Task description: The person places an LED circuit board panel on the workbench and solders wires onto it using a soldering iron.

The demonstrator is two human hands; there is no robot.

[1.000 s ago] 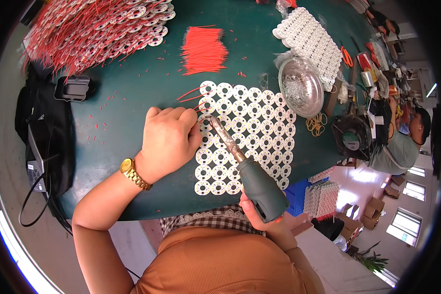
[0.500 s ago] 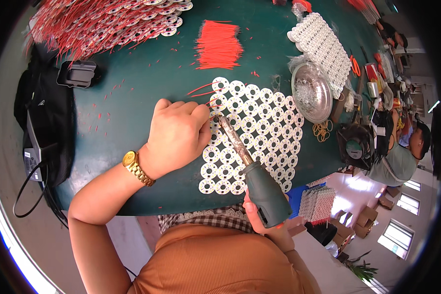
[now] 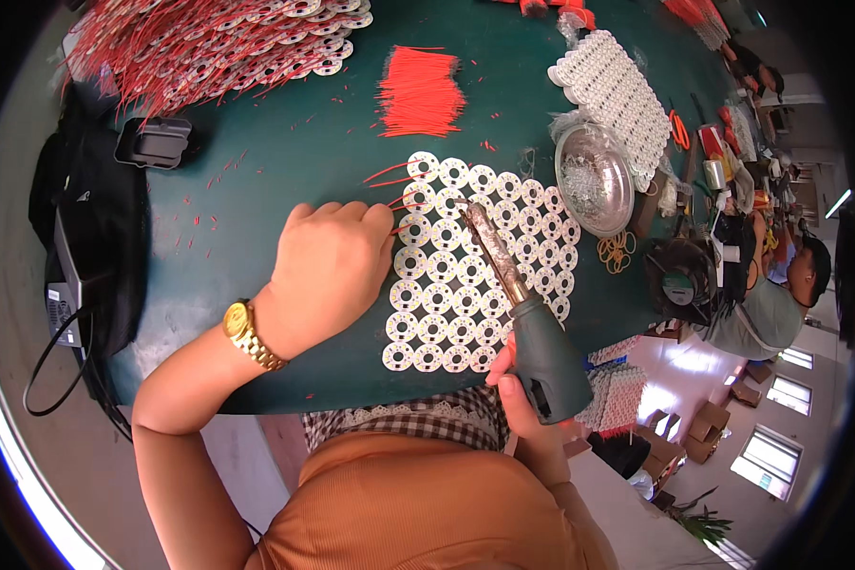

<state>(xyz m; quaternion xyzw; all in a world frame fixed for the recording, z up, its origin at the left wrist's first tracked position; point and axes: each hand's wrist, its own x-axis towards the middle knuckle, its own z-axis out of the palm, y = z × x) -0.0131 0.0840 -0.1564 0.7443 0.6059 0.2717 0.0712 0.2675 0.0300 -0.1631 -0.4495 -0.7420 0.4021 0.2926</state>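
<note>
The left hand [image 3: 331, 271] hides its pinched thin red wire [image 3: 396, 228] beside the white round-board sheet [image 3: 475, 261]. The right hand [image 3: 527, 418] grips the grey soldering iron [image 3: 527, 318]; bare green table [image 3: 256, 237] lies left.

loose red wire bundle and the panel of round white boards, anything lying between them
In the head view, only bare green tabletop separates the red wire bundle from the panel of round white boards, apart from a few tiny red wire scraps.

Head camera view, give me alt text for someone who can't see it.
A person's right hand holds a soldering iron tip-down over a panel of round white circuit boards on a green table, while the left hand pinches a red wire at its edge.
</note>
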